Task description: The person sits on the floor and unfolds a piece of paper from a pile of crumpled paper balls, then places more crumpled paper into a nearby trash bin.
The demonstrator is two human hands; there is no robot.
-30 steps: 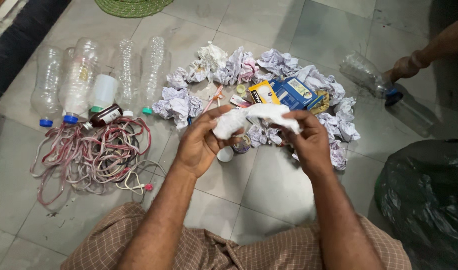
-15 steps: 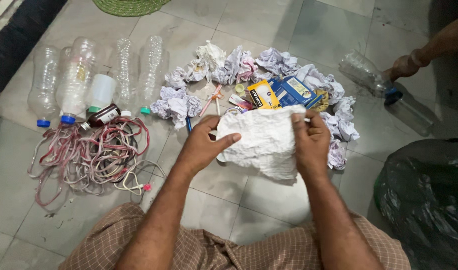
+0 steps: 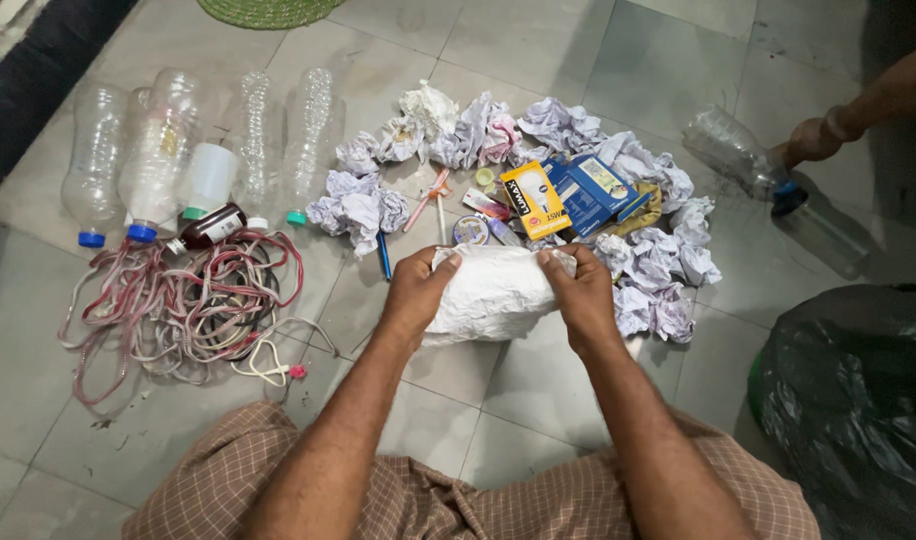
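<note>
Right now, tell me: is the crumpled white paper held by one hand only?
No. Both the left hand and the right hand grip the crumpled white paper at its upper corners.

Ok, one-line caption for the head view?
Both hands, left and right, hold a crumpled white paper above sorted floor litter.

Take the crumpled sheet [image 3: 498, 295] as your landmark: your left hand [image 3: 415, 296] grips its left edge and your right hand [image 3: 578, 296] its right edge, above the tiled floor [image 3: 538, 390]. Just behind the sheet lie the bulb box [image 3: 534, 199] and, behind that, the arc of paper balls [image 3: 538, 130]. Left of the sheet lies the tangle of cords [image 3: 193, 300], with the row of bottles [image 3: 193, 150] behind it. Far right of the sheet sits the plastic bag [image 3: 853, 400], and behind that bag another bottle [image 3: 743, 155] lies on the floor.
</note>
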